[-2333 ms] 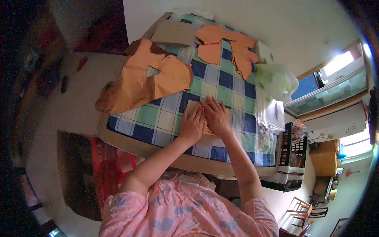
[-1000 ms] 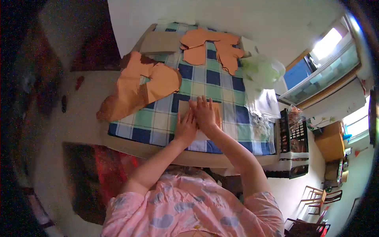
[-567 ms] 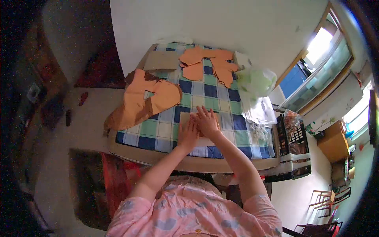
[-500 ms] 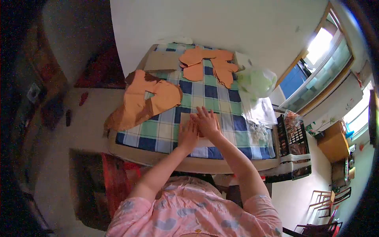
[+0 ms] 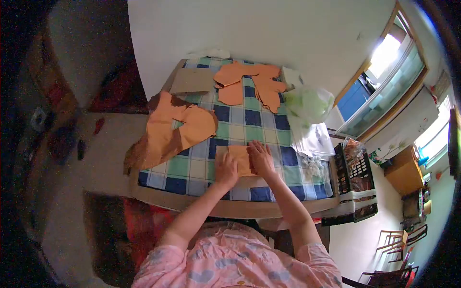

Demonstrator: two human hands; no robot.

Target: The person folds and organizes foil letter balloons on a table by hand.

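Observation:
In front of me lies a small tan-orange sheet (image 5: 244,161), leather-like, on a paler flat piece (image 5: 221,150) that shows at its left. My left hand (image 5: 227,169) rests on the left part of these pieces, its fingers slightly bent and apart. Along the sheet's right edge my right hand (image 5: 261,161) lies flat with fingers stretched away from me. Both hands press from above and grip nothing that I can see. Farther back on the checked tablecloth (image 5: 235,120) are large irregular sheets of the same orange material, one at left (image 5: 163,127) and one at the back (image 5: 269,91).
A grey-brown cardboard piece (image 5: 192,80) lies at the back left. On the right are a pale green plastic bag (image 5: 312,103), white sheets (image 5: 317,141) and a black crate (image 5: 355,168). The table's front edge (image 5: 230,207) runs close to my body.
My right hand has moved off the middle of the small sheet to its right edge, uncovering the orange surface. My left hand stays at the left side. The camera view has shifted slightly.

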